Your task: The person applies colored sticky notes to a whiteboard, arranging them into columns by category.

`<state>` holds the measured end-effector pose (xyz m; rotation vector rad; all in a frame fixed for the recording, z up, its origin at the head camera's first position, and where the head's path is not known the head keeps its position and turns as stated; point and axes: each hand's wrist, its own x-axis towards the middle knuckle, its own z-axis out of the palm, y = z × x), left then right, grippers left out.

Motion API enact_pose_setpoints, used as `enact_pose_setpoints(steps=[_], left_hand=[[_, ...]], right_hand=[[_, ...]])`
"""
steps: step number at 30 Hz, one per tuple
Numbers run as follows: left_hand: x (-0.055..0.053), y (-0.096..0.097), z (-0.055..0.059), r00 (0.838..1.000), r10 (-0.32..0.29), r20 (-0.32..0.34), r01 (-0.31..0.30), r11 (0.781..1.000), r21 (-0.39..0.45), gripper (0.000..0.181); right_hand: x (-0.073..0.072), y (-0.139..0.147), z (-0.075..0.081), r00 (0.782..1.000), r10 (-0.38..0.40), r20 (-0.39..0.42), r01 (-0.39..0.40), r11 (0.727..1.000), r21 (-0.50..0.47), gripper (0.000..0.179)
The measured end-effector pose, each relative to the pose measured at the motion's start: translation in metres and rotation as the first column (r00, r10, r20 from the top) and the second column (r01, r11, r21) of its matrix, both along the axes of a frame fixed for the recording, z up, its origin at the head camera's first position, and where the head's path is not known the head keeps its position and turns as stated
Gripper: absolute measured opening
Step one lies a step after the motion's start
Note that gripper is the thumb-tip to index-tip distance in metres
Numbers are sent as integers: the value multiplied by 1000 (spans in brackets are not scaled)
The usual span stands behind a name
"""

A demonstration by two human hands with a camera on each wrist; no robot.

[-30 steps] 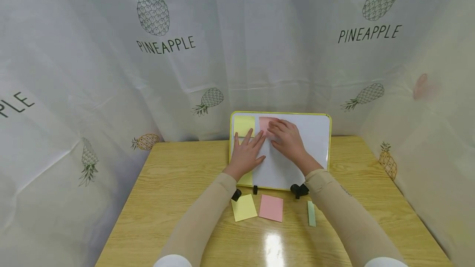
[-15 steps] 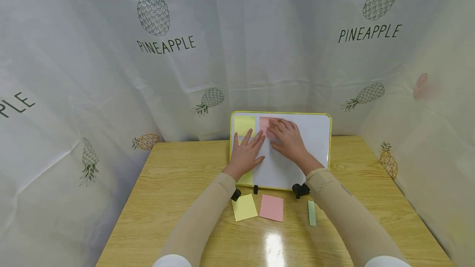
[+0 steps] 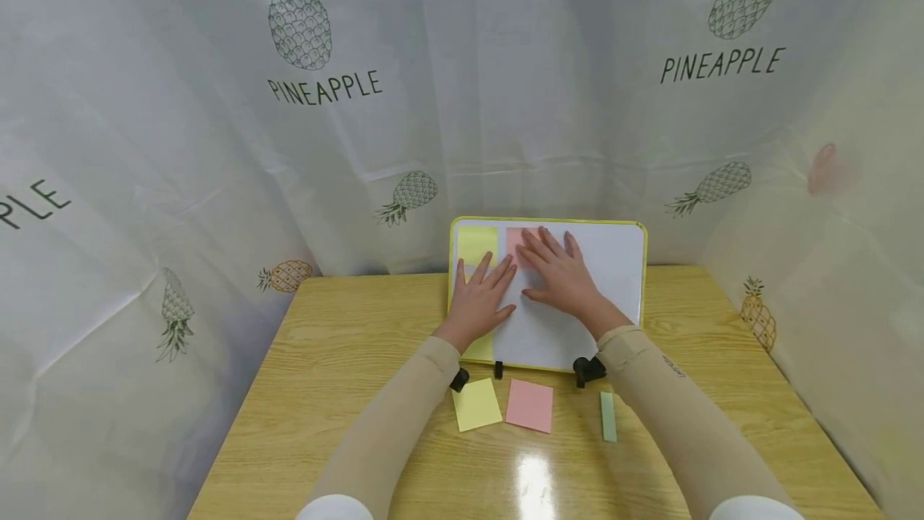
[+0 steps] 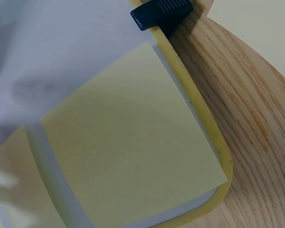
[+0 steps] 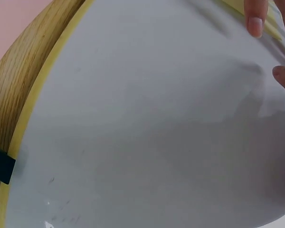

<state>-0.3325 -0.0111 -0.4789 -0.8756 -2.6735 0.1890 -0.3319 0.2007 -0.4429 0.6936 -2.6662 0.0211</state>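
Note:
A whiteboard with a yellow rim leans back on the table. My right hand lies spread on a pink sticky note at the board's upper part, covering much of it. My left hand rests with straight, spread fingers on the board's left side, index fingertip at the pink note's lower left corner. Above the left hand shows a yellow sticky note. Another yellow note fills the lower left corner in the left wrist view, beside a partly shaded yellow one.
On the table in front of the board lie a yellow sticky pad, a pink pad and a narrow green strip. A black clip grips the board's lower rim. A pineapple-print curtain hangs behind.
My right hand's fingers have gone from bunched and bent to straight and spread across the pink note. The left hand has stayed in place.

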Motion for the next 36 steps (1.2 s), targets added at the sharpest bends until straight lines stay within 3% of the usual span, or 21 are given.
enact_pose_setpoints(steps=[14,24,36], left_hand=[[7,-1,9,999,5,-34,-8,997,-72,76],[13,-5,11,999,-24,-37,23,999,-27,71],[34,-7,10,996,-79,-45,80,997,15,64]], right_hand=[[9,10,4,999,-16,30,17,1000,-24,93],[24,15,0,999,28,33,-24,993,-117,92],[51,19,-18,994,105,-37,-110,972,-207,82]])
